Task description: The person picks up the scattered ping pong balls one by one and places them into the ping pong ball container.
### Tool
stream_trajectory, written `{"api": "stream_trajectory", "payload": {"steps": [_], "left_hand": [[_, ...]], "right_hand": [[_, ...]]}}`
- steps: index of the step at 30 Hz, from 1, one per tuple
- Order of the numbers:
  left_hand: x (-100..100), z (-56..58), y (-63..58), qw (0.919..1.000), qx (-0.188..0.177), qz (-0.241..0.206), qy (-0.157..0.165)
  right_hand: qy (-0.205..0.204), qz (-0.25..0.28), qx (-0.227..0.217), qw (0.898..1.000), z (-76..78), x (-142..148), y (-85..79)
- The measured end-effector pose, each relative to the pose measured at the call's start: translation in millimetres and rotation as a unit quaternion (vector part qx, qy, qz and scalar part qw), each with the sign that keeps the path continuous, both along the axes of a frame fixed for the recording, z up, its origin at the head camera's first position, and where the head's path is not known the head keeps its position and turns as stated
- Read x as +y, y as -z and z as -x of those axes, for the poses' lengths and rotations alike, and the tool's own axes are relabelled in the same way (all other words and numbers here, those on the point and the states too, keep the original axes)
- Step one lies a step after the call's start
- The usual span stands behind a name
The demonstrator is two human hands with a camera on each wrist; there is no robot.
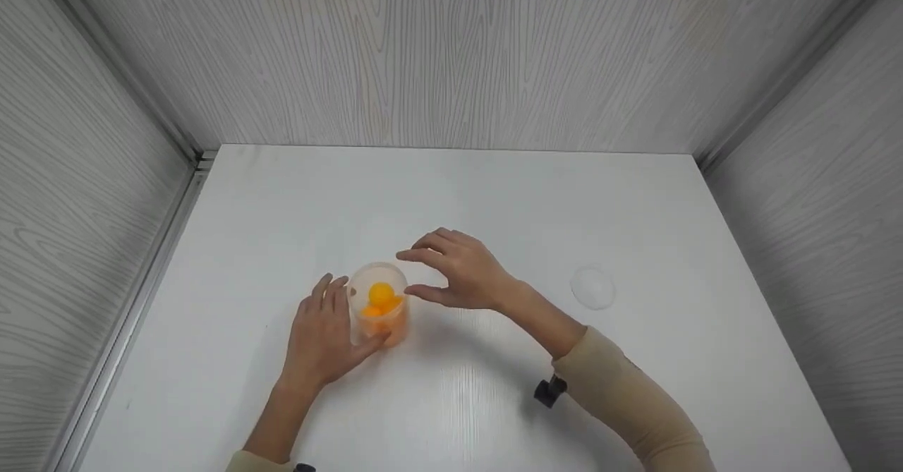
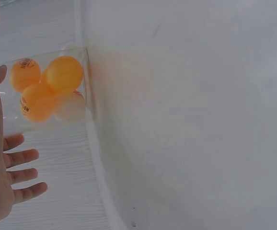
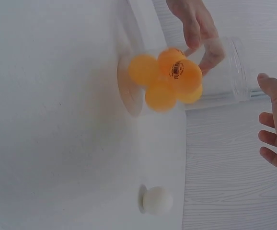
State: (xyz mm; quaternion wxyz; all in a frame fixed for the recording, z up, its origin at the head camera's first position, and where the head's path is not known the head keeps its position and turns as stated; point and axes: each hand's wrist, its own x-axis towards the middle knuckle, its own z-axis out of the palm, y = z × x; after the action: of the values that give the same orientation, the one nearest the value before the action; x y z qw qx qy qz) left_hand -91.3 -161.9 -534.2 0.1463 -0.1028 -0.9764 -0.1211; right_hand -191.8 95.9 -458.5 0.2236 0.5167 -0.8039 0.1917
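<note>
A clear plastic jar (image 1: pixel 398 317) stands upright on the table, its mouth uncovered. Several orange balls (image 2: pixel 39 103) are inside, some with dark printing, and a white ball (image 2: pixel 71 108) shows behind the clear wall in the left wrist view. My left hand (image 1: pixel 321 338) rests at the jar's left side, with the thumb across the near wall and fairly straight fingers along the side. On the other side, my right hand (image 1: pixel 462 271) hovers by the rim, holding nothing; its thumb and fingertips reach toward the jar's mouth.
A clear round lid (image 1: pixel 592 288) lies on the white table (image 1: pixel 494 197) to the right. In the right wrist view another white ball (image 3: pixel 157 201) sits on the table apart from the jar. Grey wood-grain panels (image 1: pixel 451 56) enclose the back and sides.
</note>
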Motion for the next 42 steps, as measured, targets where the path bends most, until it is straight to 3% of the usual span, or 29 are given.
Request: {"api": "stream_trajectory", "payload": {"steps": [12,20,36,42], "left_hand": [[0.2,-1.2,-0.8,0.9999,-0.012,-0.002,-0.007],[0.7,-1.3,-1.6,1.0,0.001,0.007,-0.003],[0.4,-0.2,-1.5,0.9999,-0.004,0.01,-0.005],[0.9,-0.7,-0.9,0.9999,-0.013,0.008,-0.007]], "right_hand": [[0.019,-0.009,-0.016,1.0,5.9,18.5,5.2],[0.032,-0.01,-0.04,0.999,11.1,29.4,9.6],[0.064,-0.02,-0.058,0.996,22.7,43.3,35.3],[0.082,-0.03,-0.085,0.993,25.2,46.3,45.4]]}}
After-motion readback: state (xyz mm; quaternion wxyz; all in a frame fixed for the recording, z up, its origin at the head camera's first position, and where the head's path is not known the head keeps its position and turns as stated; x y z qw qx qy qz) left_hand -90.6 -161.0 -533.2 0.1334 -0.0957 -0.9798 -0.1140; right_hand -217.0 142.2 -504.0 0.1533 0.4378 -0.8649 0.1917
